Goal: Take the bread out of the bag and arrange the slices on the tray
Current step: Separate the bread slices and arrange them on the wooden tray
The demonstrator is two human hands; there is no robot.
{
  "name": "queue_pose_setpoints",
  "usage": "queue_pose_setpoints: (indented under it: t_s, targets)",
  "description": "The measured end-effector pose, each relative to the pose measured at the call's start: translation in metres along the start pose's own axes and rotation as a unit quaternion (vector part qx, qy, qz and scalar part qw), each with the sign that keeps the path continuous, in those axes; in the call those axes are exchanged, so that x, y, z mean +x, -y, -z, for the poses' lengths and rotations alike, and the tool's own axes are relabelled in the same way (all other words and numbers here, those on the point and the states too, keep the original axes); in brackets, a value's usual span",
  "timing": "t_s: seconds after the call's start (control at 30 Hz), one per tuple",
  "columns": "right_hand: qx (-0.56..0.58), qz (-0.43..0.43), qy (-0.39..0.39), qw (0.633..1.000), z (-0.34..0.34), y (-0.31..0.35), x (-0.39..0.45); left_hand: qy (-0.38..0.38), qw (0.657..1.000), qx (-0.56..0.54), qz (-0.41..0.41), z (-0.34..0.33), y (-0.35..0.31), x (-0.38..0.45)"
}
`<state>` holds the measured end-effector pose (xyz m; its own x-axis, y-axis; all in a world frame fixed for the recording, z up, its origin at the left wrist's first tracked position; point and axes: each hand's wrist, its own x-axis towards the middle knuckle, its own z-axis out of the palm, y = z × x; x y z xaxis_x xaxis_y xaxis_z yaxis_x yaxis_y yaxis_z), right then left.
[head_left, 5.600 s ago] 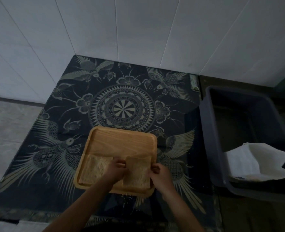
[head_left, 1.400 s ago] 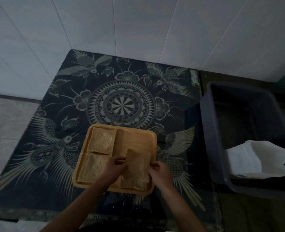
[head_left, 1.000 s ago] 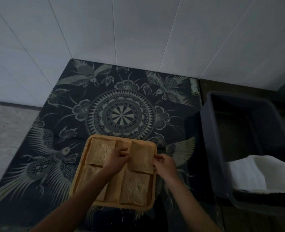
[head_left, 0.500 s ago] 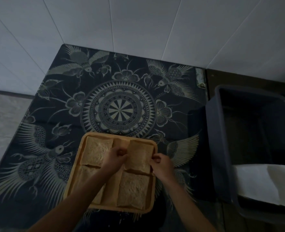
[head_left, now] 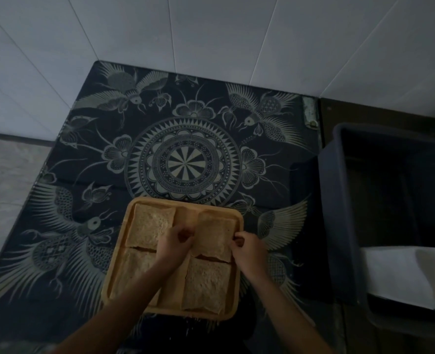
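The last slice [head_left: 215, 235] lies in the far right corner of the tray [head_left: 132, 254], directly between the left hand [head_left: 177, 242] and right hand [head_left: 245, 249]. Fingers pinch its side edges, apparently; dim light blurs the contact. Three other slices fill the remaining corners.

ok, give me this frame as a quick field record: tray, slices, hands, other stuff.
tray: square wooden tray on the dark patterned cloth
slices: four brown bread slices in a two-by-two grid
active slice: far-right slice, pinched at both side edges
left hand: fingers on its left edge
right hand: fingers on its right edge
other: dark plastic bin right of the cloth, white bag inside
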<state>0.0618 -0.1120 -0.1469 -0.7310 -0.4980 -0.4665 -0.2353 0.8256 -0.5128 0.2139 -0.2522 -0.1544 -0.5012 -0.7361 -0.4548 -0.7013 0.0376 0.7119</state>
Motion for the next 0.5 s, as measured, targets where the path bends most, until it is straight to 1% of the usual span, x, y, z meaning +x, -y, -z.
queue_pose_setpoints:
  t_s: [0.27, 0.5]
  targets:
    - [-0.027, 0.039, -0.015, 0.999, -0.0019, 0.0026, -0.003, -0.007, 1.0, -0.003, -0.009, -0.0002, 0.0054, -0.0047]
    - [-0.04, 0.054, -0.018, 0.998, 0.0004, 0.0054, -0.0055, -0.015, 1.0, 0.007, -0.016, -0.0024, 0.0058, -0.0076]
